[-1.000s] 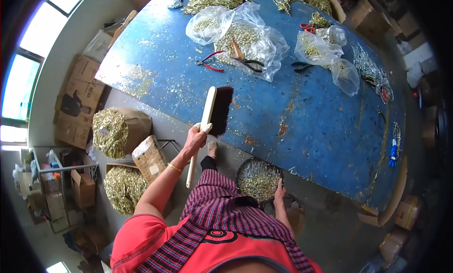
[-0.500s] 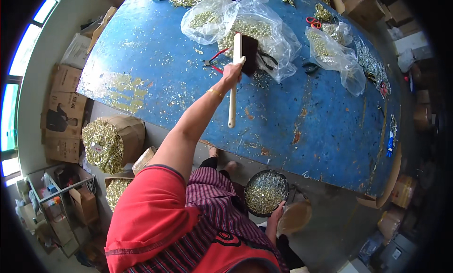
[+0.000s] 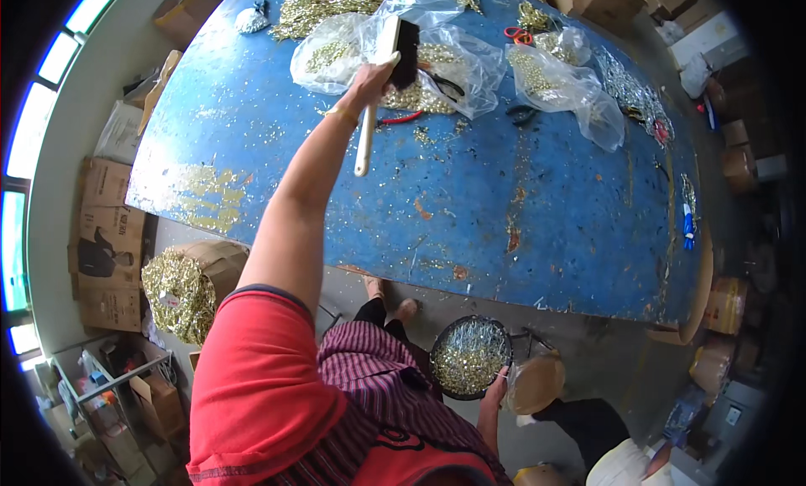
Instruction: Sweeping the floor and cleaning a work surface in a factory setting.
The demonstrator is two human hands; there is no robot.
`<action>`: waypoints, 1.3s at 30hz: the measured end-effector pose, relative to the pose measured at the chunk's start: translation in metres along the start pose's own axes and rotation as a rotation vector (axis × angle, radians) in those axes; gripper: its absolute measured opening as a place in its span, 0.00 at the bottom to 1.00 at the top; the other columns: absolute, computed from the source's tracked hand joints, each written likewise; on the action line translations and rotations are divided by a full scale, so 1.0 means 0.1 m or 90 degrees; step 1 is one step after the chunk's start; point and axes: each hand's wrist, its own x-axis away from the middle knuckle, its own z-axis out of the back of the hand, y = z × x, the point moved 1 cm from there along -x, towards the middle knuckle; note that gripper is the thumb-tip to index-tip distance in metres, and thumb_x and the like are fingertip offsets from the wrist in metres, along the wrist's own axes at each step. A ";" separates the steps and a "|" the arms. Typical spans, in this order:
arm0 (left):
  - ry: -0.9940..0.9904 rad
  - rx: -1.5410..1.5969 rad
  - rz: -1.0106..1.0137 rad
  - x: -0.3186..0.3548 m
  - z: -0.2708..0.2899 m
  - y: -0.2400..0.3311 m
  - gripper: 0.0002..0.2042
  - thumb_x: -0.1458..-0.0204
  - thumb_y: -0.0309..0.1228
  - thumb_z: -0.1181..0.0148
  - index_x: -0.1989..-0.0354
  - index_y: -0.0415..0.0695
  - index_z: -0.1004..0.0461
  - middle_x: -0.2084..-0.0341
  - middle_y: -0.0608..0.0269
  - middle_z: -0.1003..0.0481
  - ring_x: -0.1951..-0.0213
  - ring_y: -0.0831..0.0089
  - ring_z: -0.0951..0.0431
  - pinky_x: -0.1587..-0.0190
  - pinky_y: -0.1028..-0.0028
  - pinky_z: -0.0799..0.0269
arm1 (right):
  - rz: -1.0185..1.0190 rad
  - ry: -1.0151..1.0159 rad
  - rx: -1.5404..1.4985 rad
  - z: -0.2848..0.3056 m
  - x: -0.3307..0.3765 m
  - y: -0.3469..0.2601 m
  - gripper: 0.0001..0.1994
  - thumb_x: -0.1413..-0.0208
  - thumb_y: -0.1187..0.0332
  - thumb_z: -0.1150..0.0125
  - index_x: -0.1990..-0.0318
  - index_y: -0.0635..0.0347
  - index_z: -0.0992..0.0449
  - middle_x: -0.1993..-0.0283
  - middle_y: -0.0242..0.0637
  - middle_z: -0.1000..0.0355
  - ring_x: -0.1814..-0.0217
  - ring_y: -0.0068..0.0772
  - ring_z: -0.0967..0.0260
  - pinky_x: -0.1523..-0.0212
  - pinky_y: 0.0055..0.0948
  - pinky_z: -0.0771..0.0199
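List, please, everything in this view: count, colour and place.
table: one, blue, centre
brush: one, white and dark, over bags
bags: several, clear, far table
pliers: at least two, red and black, by bags
scissors: one, red, by right bags
strands: several heaps, gold and silver, far and right table, left floor
tool: one, blue, table's right edge
tray: one, black, lower centre
bits: many, gold and silver, in tray
stool: one, brown, right of tray
cartons: several, brown, around room
rack: one, grey, lower left
windows: several, bright, left wall
shirt: one, red, bottom
left grip: one, bare, on brush
right grip: one, bare, at tray's rim
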 end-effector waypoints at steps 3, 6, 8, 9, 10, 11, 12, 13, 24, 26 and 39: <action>-0.018 0.011 0.048 0.71 -0.07 -0.23 0.29 0.58 0.59 0.43 0.80 0.37 0.30 0.92 0.68 0.36 0.90 0.79 0.36 0.88 0.76 0.42 | 0.023 0.005 -0.037 -0.04 0.23 -0.24 0.33 0.47 0.44 0.52 0.48 0.68 0.34 0.51 0.40 0.33 0.53 0.35 0.35 0.54 0.32 0.34; -0.021 -0.145 -0.131 1.23 -0.17 -0.72 0.25 0.60 0.53 0.38 0.69 0.39 0.28 0.81 0.56 0.27 0.78 0.70 0.28 0.73 0.67 0.33 | 0.021 -0.001 -0.074 0.02 0.07 -0.02 0.32 0.46 0.44 0.52 0.50 0.70 0.33 0.53 0.40 0.32 0.55 0.33 0.34 0.56 0.31 0.33; -0.022 -0.339 -0.147 1.34 -0.34 -0.52 0.20 0.57 0.48 0.40 0.67 0.42 0.28 0.80 0.54 0.28 0.75 0.58 0.26 0.70 0.61 0.33 | -0.008 -0.009 -0.112 0.05 0.01 0.08 0.32 0.46 0.44 0.53 0.51 0.70 0.32 0.54 0.39 0.31 0.56 0.33 0.33 0.56 0.31 0.32; -0.003 -0.381 -0.173 1.29 -0.38 -0.52 0.18 0.57 0.47 0.41 0.67 0.45 0.29 0.78 0.52 0.27 0.73 0.55 0.25 0.70 0.60 0.33 | -0.010 -0.006 -0.115 0.05 -0.02 0.13 0.32 0.46 0.44 0.53 0.51 0.70 0.32 0.54 0.39 0.31 0.56 0.33 0.33 0.56 0.31 0.32; -0.006 -0.379 -0.174 1.21 -0.42 -0.44 0.18 0.57 0.47 0.41 0.67 0.45 0.29 0.78 0.52 0.27 0.73 0.55 0.25 0.70 0.60 0.33 | 0.005 -0.007 -0.110 0.05 -0.05 0.16 0.32 0.45 0.44 0.54 0.51 0.70 0.32 0.54 0.39 0.31 0.56 0.33 0.33 0.56 0.30 0.33; -0.010 -0.425 -0.183 1.07 -0.45 -0.35 0.17 0.57 0.46 0.41 0.66 0.46 0.29 0.77 0.52 0.26 0.72 0.53 0.25 0.70 0.59 0.32 | 0.019 -0.007 -0.104 0.05 -0.06 0.19 0.32 0.45 0.44 0.54 0.51 0.70 0.32 0.54 0.39 0.31 0.56 0.32 0.33 0.55 0.30 0.33; -0.012 -0.470 -0.189 0.91 -0.48 -0.30 0.16 0.57 0.45 0.41 0.66 0.47 0.30 0.75 0.52 0.25 0.70 0.52 0.25 0.69 0.58 0.31 | 0.018 -0.005 -0.103 0.04 -0.05 0.19 0.32 0.45 0.44 0.54 0.51 0.70 0.32 0.54 0.39 0.31 0.56 0.32 0.33 0.55 0.30 0.33; -0.013 -0.471 -0.189 0.75 -0.47 -0.29 0.16 0.57 0.45 0.41 0.66 0.47 0.30 0.75 0.52 0.25 0.70 0.52 0.25 0.69 0.58 0.31 | 0.017 -0.010 -0.096 0.02 0.01 0.17 0.32 0.45 0.44 0.55 0.50 0.70 0.33 0.53 0.40 0.32 0.55 0.32 0.33 0.55 0.30 0.33; 0.148 -0.488 -0.227 -0.61 -0.42 -0.12 0.09 0.57 0.32 0.49 0.68 0.45 0.28 0.72 0.50 0.25 0.68 0.53 0.24 0.67 0.59 0.29 | -0.040 0.042 -0.127 -0.40 0.24 0.49 0.32 0.45 0.44 0.55 0.49 0.70 0.34 0.52 0.40 0.32 0.55 0.33 0.33 0.54 0.29 0.34; 0.165 -0.474 -0.212 -0.80 -0.36 -0.12 0.11 0.57 0.34 0.49 0.65 0.46 0.27 0.70 0.52 0.24 0.66 0.54 0.23 0.65 0.60 0.30 | -0.041 0.036 -0.132 -0.55 0.30 0.39 0.32 0.45 0.44 0.55 0.49 0.70 0.33 0.52 0.40 0.32 0.55 0.34 0.33 0.54 0.29 0.34; 0.057 -0.256 -0.100 0.32 0.72 -0.57 0.26 0.56 0.50 0.42 0.58 0.38 0.32 0.77 0.49 0.27 0.75 0.58 0.27 0.72 0.64 0.34 | -0.064 0.054 -0.170 -0.48 0.58 0.32 0.33 0.44 0.43 0.57 0.48 0.71 0.35 0.50 0.43 0.33 0.52 0.37 0.33 0.54 0.33 0.32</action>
